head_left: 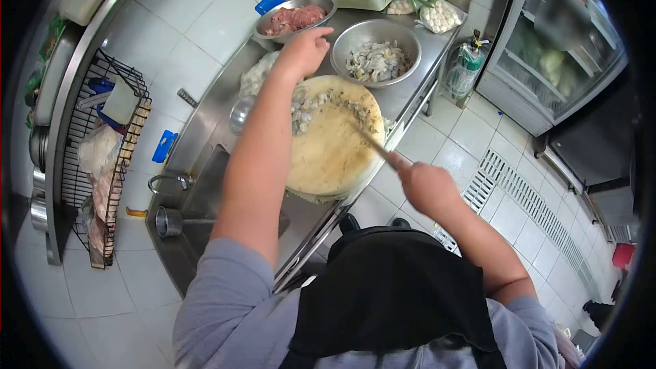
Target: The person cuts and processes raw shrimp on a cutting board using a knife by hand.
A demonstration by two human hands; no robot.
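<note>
A round yellowish chopping board (328, 164) lies on the steel counter in front of me. Raw, greyish pieces that look like peeled shrimp (309, 111) are on its far left part, with smaller dark bits along the far right edge. My right hand (427, 188) grips a knife (370, 139), its blade seen nearly edge-on over the board. Beyond the board my left hand (305, 51) reaches forward, index finger out and nothing visible in it. It is between a steel bowl of red raw meat (295, 19) and a larger steel bowl (345, 34) holding more shrimp-like pieces (380, 61).
A tray of green onions (379, 0) and bagged white pieces (439, 16) stand at the counter's far end. At left are a sink with a tap (183, 181) and a wire rack (82, 164). A glass-door fridge (547, 61) and fire extinguisher (468, 61) stand at right.
</note>
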